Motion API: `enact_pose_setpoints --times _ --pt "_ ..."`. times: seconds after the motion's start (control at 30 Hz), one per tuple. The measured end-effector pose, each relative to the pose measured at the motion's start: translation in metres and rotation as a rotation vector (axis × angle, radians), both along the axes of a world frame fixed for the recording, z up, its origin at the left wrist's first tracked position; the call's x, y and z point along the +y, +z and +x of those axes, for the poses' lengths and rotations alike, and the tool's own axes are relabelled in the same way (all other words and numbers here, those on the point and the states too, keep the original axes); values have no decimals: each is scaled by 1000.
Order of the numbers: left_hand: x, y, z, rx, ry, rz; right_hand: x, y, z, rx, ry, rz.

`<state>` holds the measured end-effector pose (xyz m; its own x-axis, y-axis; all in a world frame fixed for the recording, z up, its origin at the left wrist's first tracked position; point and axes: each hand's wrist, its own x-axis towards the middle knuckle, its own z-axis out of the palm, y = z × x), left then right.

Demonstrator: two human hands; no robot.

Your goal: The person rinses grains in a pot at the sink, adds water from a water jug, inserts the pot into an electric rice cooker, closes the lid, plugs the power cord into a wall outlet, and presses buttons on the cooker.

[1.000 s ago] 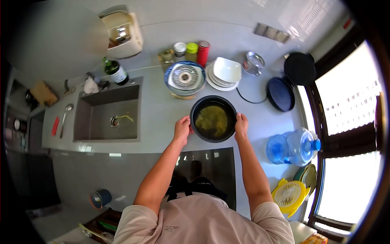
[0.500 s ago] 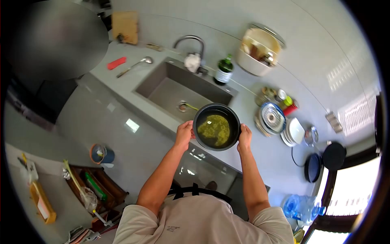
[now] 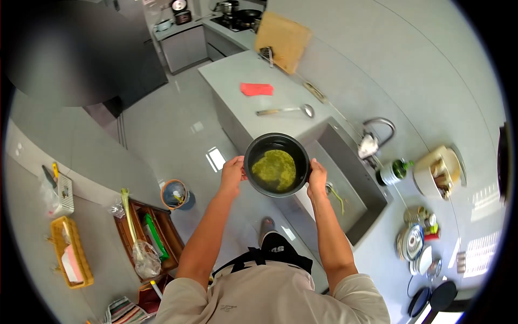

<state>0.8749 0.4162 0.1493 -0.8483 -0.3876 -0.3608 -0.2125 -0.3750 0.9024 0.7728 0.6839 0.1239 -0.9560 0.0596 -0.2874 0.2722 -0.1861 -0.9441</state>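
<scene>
A black round pot (image 3: 259, 186) holds clear liquid with a yellow-green mass in it. My left hand (image 3: 233, 174) grips its left side, and my right hand (image 3: 317, 175) grips the right side. Both hold it level in front of me, by the near left end of the grey sink (image 3: 372, 216). A green stalk (image 3: 338, 201) lies in the sink near the drain. On the counter beyond the pot lie a ladle (image 3: 288, 110) and a red cloth-like piece (image 3: 257, 89).
A faucet (image 3: 386, 127), a green bottle (image 3: 393, 173) and a cream utensil bin (image 3: 434, 175) stand behind the sink. Stacked dishes (image 3: 413, 240) are at right. A cutting board (image 3: 281, 40) leans on the wall; a stove (image 3: 237, 22) is farther off. On the floor stands a bucket (image 3: 175, 195).
My view and body have turned left, so the sink and dishes shift right and the stove area appears. The pot stays in both hands, moving from the sink's front edge toward its left end.
</scene>
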Motion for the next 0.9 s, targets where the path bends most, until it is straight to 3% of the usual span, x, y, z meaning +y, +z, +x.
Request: enact_pose_setpoints --times 0.4,0.9 --pt "-316 1 -130 -59 291 -35 -354 7 -197 -42 346 -33" --pt "-733 8 -353 -41 365 -23 -784 28 -433 -27 417 14"
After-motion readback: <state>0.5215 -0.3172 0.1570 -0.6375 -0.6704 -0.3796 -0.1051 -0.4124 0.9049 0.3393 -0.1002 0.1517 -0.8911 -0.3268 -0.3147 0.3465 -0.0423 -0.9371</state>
